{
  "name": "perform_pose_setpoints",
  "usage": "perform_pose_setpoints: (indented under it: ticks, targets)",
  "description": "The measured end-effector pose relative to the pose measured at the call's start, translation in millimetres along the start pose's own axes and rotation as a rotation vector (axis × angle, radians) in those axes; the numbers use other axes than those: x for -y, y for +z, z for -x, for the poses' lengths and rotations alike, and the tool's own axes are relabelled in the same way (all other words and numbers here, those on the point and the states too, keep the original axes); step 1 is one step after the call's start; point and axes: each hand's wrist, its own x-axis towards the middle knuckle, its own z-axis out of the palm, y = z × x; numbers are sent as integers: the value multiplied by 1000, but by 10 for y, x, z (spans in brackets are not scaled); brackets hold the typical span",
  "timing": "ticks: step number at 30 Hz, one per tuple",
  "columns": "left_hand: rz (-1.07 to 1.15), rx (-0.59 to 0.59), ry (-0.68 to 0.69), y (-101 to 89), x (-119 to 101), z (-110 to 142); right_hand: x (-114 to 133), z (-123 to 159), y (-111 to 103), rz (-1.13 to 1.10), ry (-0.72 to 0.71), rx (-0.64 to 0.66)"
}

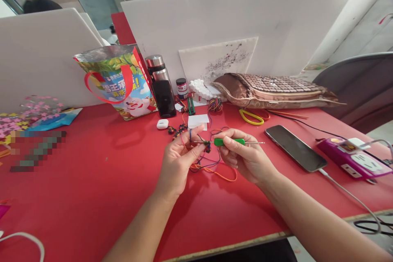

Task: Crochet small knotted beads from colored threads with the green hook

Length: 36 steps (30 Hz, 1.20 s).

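My right hand [245,151] is closed on the green handle of a crochet hook [233,142], a thin metal shaft showing at both ends. Between the thumb and fingers of my left hand [181,155] is a small dark piece of crochet work [207,146]; the hook's left end reaches it. A strand of yarn runs round a raised left finger. Orange and dark yarn [227,177] loops down onto the table below both hands. Just behind my left hand lies a multicoloured knotted strip [176,132], partly covered by the fingers.
On the red table [123,188] stand a printed bag [119,82], a steel flask [156,65] and a jar [181,88]. A white earphone case [162,124] and a yarn ball [215,105] lie behind my hands. Rightward are a phone [295,147], a purple power strip [353,157] and a cushion [276,90].
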Motion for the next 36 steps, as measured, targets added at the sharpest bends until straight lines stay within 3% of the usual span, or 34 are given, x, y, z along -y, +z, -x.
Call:
perform_pose_setpoints:
  ticks: [7, 15, 22, 29, 36]
  targets:
    - [70, 0, -39, 28, 23, 6, -41, 2, 29, -52, 43, -20]
    - [80, 34, 6, 58, 54, 21, -41, 52, 18, -47, -25, 129]
    - [68, -73, 48, 79, 101, 37, -110, 24, 66, -44, -156, -88]
    - [-1, -18, 51, 64, 80, 57, -86, 78, 14, 20, -127, 135]
    - [30, -46, 79, 89, 87, 71, -56, 24, 50, -47, -143, -51]
